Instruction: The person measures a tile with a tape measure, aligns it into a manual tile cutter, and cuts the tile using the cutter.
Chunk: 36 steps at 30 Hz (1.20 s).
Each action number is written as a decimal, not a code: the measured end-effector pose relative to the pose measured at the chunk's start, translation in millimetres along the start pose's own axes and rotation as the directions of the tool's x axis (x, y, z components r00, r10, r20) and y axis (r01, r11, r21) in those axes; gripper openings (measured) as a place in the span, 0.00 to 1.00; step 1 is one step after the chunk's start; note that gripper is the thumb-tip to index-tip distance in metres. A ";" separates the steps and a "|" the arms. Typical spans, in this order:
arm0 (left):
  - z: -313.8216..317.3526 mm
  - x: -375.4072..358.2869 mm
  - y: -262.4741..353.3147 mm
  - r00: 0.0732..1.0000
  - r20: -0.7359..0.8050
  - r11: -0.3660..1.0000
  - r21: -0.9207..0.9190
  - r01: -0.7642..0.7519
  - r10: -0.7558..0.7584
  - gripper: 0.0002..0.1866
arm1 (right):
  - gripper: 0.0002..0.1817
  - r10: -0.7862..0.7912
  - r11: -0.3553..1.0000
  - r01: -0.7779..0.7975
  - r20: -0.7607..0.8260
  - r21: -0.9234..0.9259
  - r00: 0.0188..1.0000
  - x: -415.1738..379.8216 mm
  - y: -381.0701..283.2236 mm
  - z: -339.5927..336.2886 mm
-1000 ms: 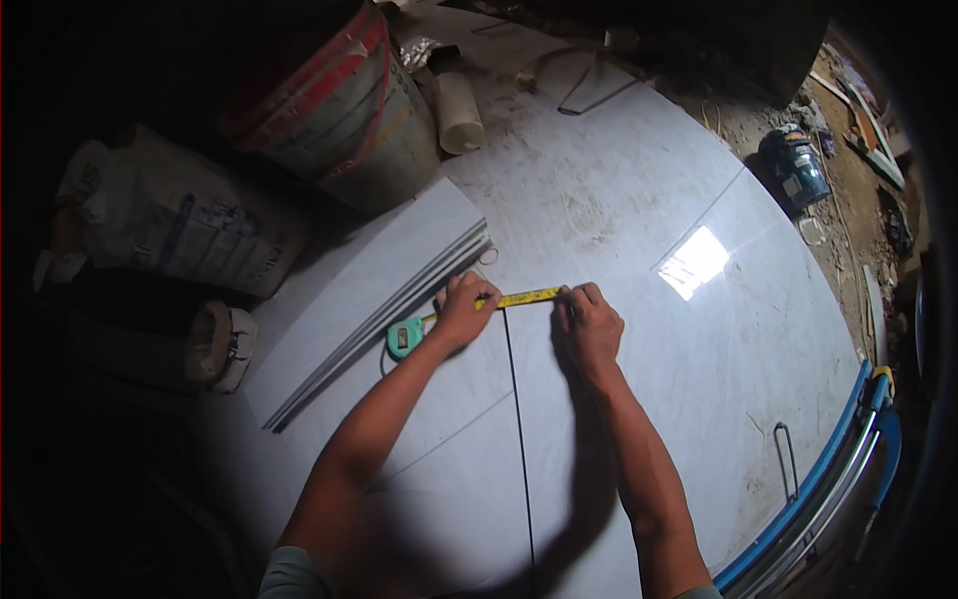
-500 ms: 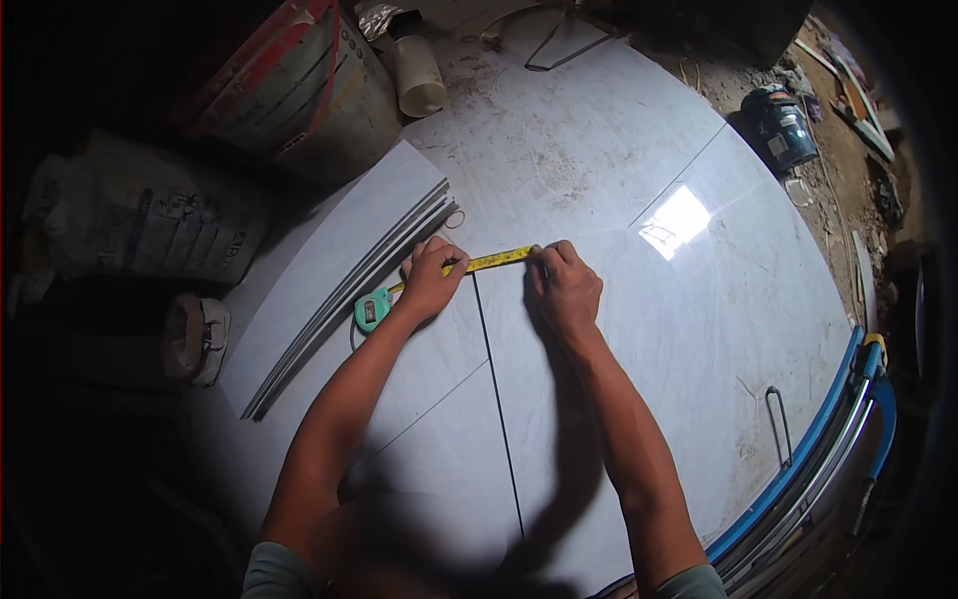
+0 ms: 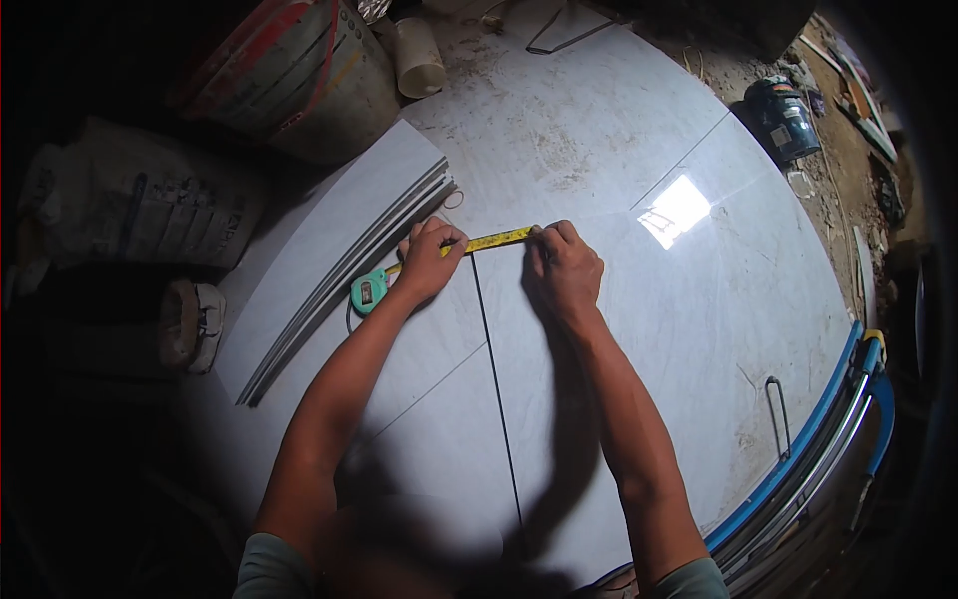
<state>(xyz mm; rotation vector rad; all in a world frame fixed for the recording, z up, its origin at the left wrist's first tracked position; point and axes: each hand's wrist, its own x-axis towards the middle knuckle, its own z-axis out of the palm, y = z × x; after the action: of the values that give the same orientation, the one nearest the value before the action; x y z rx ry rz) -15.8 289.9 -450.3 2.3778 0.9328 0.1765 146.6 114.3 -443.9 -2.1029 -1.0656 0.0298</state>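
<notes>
A yellow tape measure blade [image 3: 499, 241] is stretched between my two hands, low over the pale tiled floor [image 3: 659, 339]. My left hand [image 3: 431, 258] is closed on the blade, close to its green tape case [image 3: 369, 291], which lies beside a stack of tiles [image 3: 329, 265]. My right hand [image 3: 569, 263] pinches the far end of the blade. Below the blade, a dark line [image 3: 494, 389] runs down the floor toward me, between my forearms. My fingers partly hide both gripped parts of the tape.
A large dirty bucket [image 3: 349, 100] and a plastic cup [image 3: 419, 65] stand at the upper left, with sacks [image 3: 130, 200] farther left. A dark blue bucket [image 3: 783, 125] is at upper right. A blue tile cutter [image 3: 788, 474] lies along the right edge near a bent metal rod [image 3: 778, 419].
The view has shifted slightly, so the floor and the tape sit a little higher in the picture. Both hands keep their hold on the tape measure.
</notes>
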 end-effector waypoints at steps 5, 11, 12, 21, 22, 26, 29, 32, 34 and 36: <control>2.9 -2.6 -4.8 1.000 0.003 1.000 0.017 -0.007 0.007 0.08 | 0.05 0.030 0.999 -0.030 -0.003 -0.045 1.000 1.3 -5.6 3.8; 5.9 -2.5 -2.2 0.996 -0.082 0.999 0.008 -0.035 0.035 0.07 | 0.14 -0.054 0.998 0.054 -0.019 0.028 0.998 2.0 3.5 3.3; 3.5 -6.6 1.8 0.992 -0.109 0.998 0.018 -0.059 0.061 0.07 | 0.15 -0.080 0.995 0.082 -0.038 0.057 0.996 1.2 6.4 3.5; -11.8 -87.1 30.5 0.999 -0.003 0.983 -0.179 0.033 -0.034 0.10 | 0.20 -0.249 0.963 0.239 0.068 0.128 0.966 -42.2 1.4 -22.3; -13.4 -97.2 32.6 1.000 0.014 0.980 -0.196 0.015 -0.013 0.10 | 0.18 -0.280 0.955 0.268 0.092 0.126 0.955 -51.5 2.1 -27.2; -11.8 -135.3 46.3 0.986 0.165 0.982 -0.182 0.045 -0.015 0.10 | 0.15 -0.239 0.969 0.227 0.137 0.100 0.961 -90.1 -12.6 -47.6; 0.6 -162.0 52.4 0.951 0.298 0.967 -0.212 0.144 -0.076 0.11 | 0.18 -0.201 0.977 0.188 0.124 0.104 0.972 -125.5 -7.5 -57.2; 6.7 -189.7 59.2 0.934 0.358 0.968 -0.227 0.104 -0.017 0.13 | 0.15 -0.157 0.985 0.146 0.133 0.088 0.979 -159.2 -16.2 -78.7; 15.3 -209.5 60.2 0.934 0.351 0.958 -0.286 0.035 0.071 0.14 | 0.13 -0.132 0.991 0.125 0.204 0.044 0.970 -180.2 -18.2 -95.2; 29.3 -225.6 58.0 0.906 0.413 0.942 -0.330 0.051 0.096 0.14 | 0.12 -0.112 0.994 0.107 0.249 0.036 0.962 -197.1 -25.8 -112.6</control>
<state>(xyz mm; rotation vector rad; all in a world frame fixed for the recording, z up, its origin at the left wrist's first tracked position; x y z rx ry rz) -141.4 93.3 -423.7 1.9951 0.6088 -0.1618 38.9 -83.8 -406.8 -2.0541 -1.3238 0.2594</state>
